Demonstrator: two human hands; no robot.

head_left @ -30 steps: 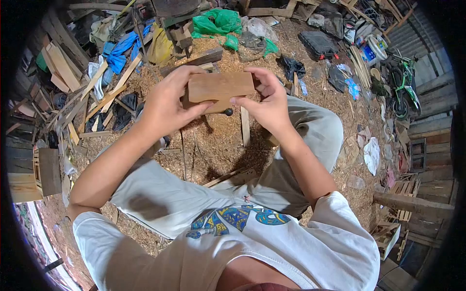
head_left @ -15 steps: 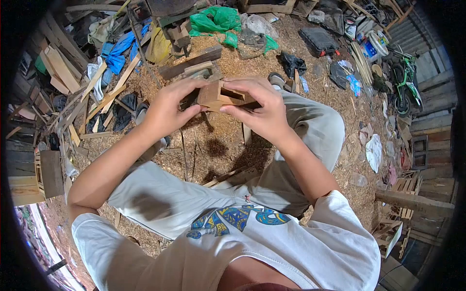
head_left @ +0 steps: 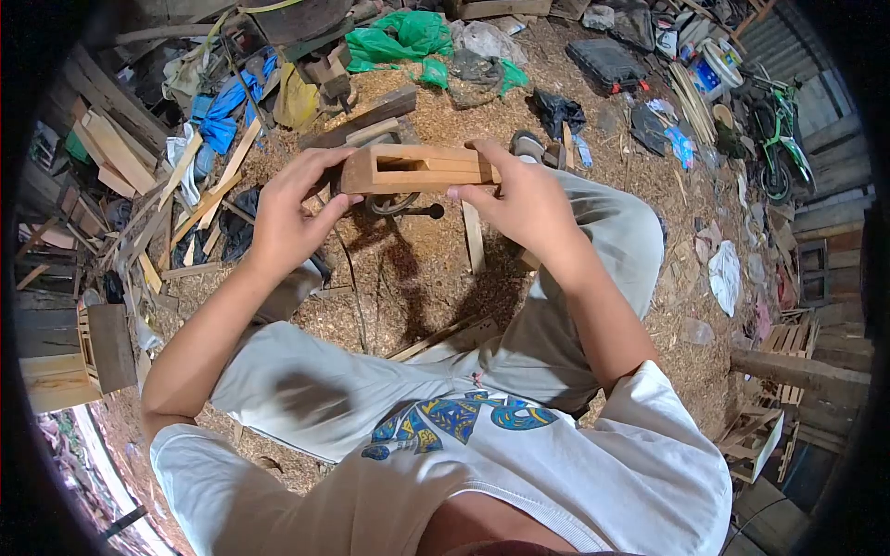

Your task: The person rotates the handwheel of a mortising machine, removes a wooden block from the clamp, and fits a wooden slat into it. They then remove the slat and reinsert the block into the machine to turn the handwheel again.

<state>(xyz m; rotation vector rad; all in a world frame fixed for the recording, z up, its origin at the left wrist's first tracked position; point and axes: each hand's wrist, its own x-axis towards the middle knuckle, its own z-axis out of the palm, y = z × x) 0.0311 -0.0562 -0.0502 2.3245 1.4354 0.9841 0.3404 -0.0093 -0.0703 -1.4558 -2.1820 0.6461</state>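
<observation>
A slotted wooden block (head_left: pixel 450 174) is held level between my two hands above the ground. It is light brown with a darker end face, and a long rectangular opening shows in the side towards me. My left hand (head_left: pixel 295 208) grips its left end, thumb below and fingers above. At the right end, my right hand (head_left: pixel 530 208) pinches it between thumb and fingers. Right behind and under the block is a dark metal piece with a black knob (head_left: pixel 432 211), partly hidden by it.
Wood shavings (head_left: pixel 324 324) cover the ground. Boards (head_left: pixel 380 116) lie just beyond the block, and green plastic bags (head_left: pixel 399 42) further back. A black case (head_left: pixel 604 65) and a green bike (head_left: pixel 783 139) stand at the right. Scrap wood (head_left: pixel 116 153) piles up at the left.
The block has turned from pointing partly away to lying lengthwise across my view, its slot now facing me. My hands have moved apart, left hand leftward, right hand slightly rightward, towards its ends.
</observation>
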